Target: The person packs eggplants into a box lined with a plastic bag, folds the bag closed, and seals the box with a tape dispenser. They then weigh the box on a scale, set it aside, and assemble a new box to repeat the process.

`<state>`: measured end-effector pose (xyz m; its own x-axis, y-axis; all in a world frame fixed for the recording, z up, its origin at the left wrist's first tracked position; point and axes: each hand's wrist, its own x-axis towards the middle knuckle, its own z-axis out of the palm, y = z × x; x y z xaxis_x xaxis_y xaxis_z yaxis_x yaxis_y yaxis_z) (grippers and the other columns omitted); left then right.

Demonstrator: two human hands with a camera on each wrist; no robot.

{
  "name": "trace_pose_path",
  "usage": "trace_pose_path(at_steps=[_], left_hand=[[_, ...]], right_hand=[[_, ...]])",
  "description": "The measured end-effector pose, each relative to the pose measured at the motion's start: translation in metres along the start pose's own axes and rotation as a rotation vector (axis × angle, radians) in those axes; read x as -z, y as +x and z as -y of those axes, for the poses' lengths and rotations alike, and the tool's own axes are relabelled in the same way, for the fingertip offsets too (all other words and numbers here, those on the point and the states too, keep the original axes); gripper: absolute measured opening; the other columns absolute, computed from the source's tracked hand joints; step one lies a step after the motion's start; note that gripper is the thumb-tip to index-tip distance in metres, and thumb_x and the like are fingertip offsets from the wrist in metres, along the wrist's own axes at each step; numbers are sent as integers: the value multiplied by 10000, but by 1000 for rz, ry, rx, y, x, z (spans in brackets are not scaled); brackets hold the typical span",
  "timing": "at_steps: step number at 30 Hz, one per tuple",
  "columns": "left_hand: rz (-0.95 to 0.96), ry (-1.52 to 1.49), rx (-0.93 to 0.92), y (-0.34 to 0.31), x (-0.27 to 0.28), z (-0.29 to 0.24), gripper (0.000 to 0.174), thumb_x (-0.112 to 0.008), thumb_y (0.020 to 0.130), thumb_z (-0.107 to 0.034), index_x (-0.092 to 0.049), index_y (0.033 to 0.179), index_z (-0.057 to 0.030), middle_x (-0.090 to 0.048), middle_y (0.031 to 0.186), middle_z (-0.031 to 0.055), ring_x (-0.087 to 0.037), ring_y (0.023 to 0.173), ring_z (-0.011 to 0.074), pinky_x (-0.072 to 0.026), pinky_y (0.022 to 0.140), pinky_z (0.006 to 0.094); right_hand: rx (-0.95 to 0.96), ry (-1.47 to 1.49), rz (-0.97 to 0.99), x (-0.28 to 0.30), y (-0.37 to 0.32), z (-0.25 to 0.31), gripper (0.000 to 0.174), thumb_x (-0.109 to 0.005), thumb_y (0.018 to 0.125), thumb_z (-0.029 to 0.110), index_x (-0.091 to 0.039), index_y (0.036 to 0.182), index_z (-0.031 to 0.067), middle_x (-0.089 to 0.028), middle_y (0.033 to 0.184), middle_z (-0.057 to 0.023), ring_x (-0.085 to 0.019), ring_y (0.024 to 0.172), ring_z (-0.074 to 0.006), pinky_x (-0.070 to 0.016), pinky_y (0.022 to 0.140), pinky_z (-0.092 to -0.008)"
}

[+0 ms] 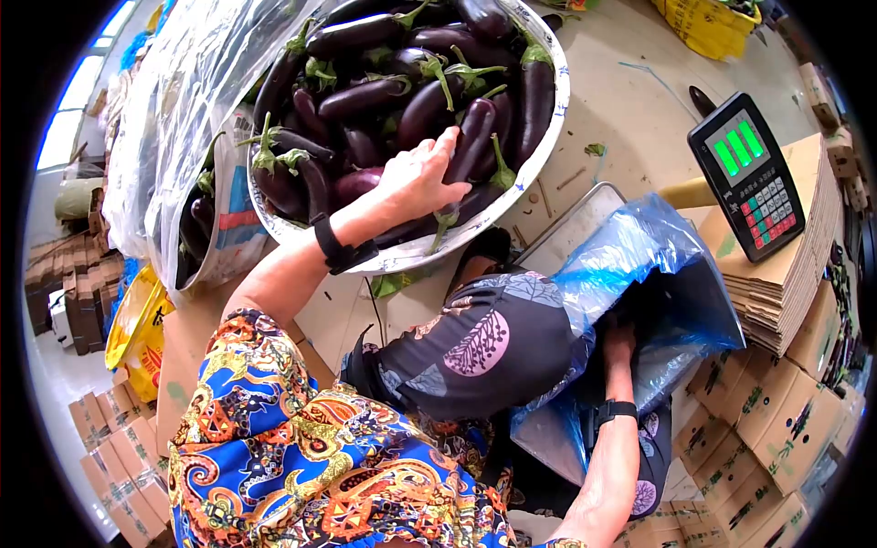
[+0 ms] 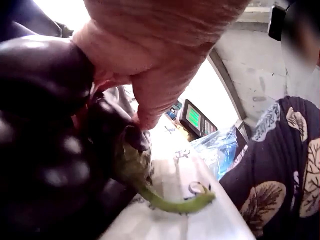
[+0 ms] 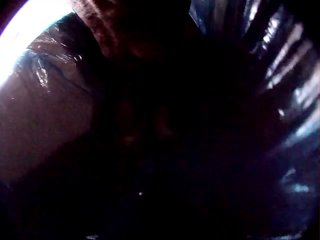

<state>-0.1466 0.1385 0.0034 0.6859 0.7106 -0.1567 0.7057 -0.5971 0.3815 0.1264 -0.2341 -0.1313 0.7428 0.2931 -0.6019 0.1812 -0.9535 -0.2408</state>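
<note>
My left hand (image 1: 416, 178) reaches over a basin (image 1: 559, 114) heaped with dark purple eggplants. Its thumb and fingers are at an eggplant (image 1: 475, 137) near the basin's right rim, gripping it. In the left wrist view the thumb (image 2: 155, 102) presses by that eggplant's calyx (image 2: 132, 162), and its green stem (image 2: 180, 204) hangs over the white rim. My right hand (image 1: 619, 342) is inside a blue plastic bag (image 1: 653, 237) that lines an open container beside my knee. Deep shadow hides its fingers, and I cannot tell whether they hold anything.
A digital scale display (image 1: 744, 178) with green figures stands by stacked flat cardboard (image 1: 767, 297). Cardboard boxes (image 1: 776, 411) line the right side. Left of the basin, a clear plastic-covered sack (image 1: 233, 242) holds more eggplants. A yellow bag (image 1: 703, 27) sits at the back.
</note>
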Motion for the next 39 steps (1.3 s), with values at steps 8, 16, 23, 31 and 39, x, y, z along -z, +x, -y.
trace_pose_path(at_steps=[8, 16, 23, 31, 39], left_hand=[[325, -1474, 178, 5, 68, -15, 580, -542, 920, -175, -404, 1442, 34, -666, 1143, 152, -691, 972, 176, -574, 837, 302], [829, -1251, 2, -20, 105, -160, 518, -478, 935, -148, -448, 1414, 49, -509, 1395, 216, -666, 1042, 243, -554, 880, 303], [945, -449, -730, 1, 14, -244, 377, -528, 976, -175, -529, 1304, 11, -495, 1373, 198, -629, 1066, 242, -553, 865, 327], [966, 37, -504, -8, -185, -290, 735, -671, 854, -257, -360, 1396, 129, -609, 1175, 341, -636, 1095, 421, -528, 916, 443], [931, 183, -1092, 15, -200, -281, 490, -596, 858, -269, -602, 1217, 64, -662, 1077, 273, -654, 1032, 392, -521, 914, 429]], right_hand=[[265, -150, 26, 65, -23, 54, 415, -634, 905, 343, -659, 1083, -31, -625, 1094, -345, -585, 1078, -500, -470, 932, -540], [523, 142, -82, 184, -73, 74, 399, -620, 925, 325, -658, 1162, 6, -693, 957, -242, -682, 926, -376, -532, 811, -420], [361, 582, -27, 223, -106, 51, 437, -625, 954, 337, -636, 1248, 14, -711, 1029, -86, -670, 866, -143, -530, 767, -288], [397, 604, -61, 223, -109, 50, 440, -644, 941, 301, -621, 1267, 7, -714, 1084, -134, -682, 948, -189, -529, 834, -312], [506, 374, -103, 213, -108, 52, 418, -654, 925, 294, -632, 1233, 12, -711, 1071, -220, -701, 1012, -312, -535, 892, -379]])
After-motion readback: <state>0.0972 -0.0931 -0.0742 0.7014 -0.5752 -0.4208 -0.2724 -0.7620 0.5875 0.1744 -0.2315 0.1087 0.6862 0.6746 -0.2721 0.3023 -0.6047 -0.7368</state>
